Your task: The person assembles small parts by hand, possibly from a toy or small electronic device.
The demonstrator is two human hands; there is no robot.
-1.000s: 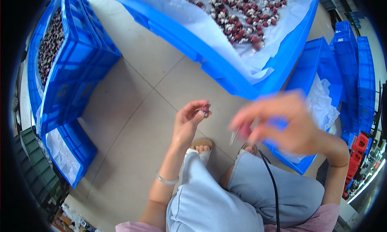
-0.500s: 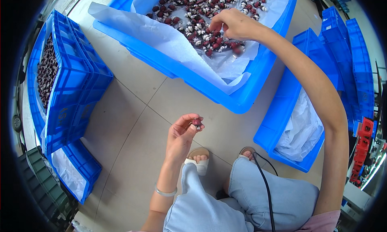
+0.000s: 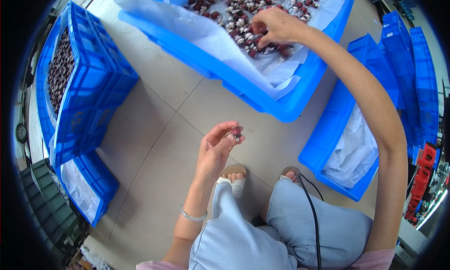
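My left hand (image 3: 218, 147) is raised over the floor, pinching a small round dark-red piece (image 3: 236, 133) with whitish bits between thumb and fingertips. Many similar dark-red and white pieces (image 3: 243, 17) lie loose on white lining paper (image 3: 187, 38) in a large blue tray (image 3: 283, 109). My right hand (image 3: 276, 28) reaches in over them, fingers bent down and thumb below. What its fingertips grip, if anything, is hidden among the pieces. A blurred dark-red piece (image 3: 285, 50) shows just under that hand.
Blue crates (image 3: 89, 92) are stacked at left, the upper one filled with similar pieces (image 3: 61, 78). Below them sits a paper-lined blue crate (image 3: 79, 190). Another blue crate (image 3: 318, 143) with crumpled white paper (image 3: 351, 153) stands right. A black cable (image 3: 311, 213) runs across my leg.
The view has shifted slightly. My left hand has turned a little and still holds its piece. My right hand stays over the pieces, with its thumb and fingers slightly repositioned.
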